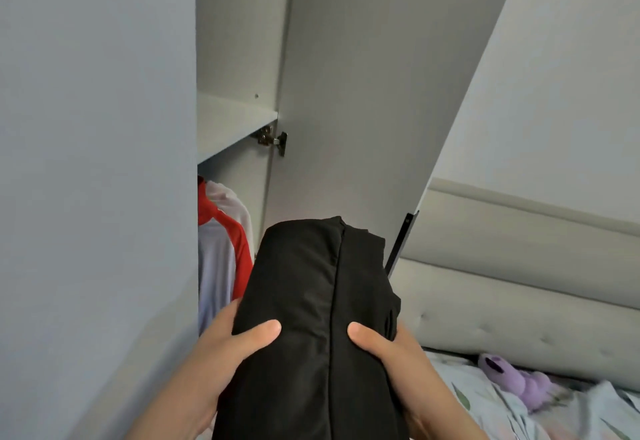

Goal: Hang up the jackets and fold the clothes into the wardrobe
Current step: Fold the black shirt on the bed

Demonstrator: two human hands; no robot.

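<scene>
A folded black garment (311,301) fills the lower middle of the head view, held up in front of the open wardrobe. My left hand (221,353) grips its left side, thumb on top and fingers underneath. My right hand (391,356) grips the right side the same way. Inside the wardrobe a white shelf (232,124) sits above a hanging white and red jacket (221,245). The garment's far end reaches up toward the space below that shelf.
The open wardrobe door (363,93) stands to the right, with a hinge (273,138) at shelf height. A closed door panel (97,162) fills the left. A padded headboard (519,284), a patterned bed cover (502,405) and a purple plush toy (516,380) lie at the right.
</scene>
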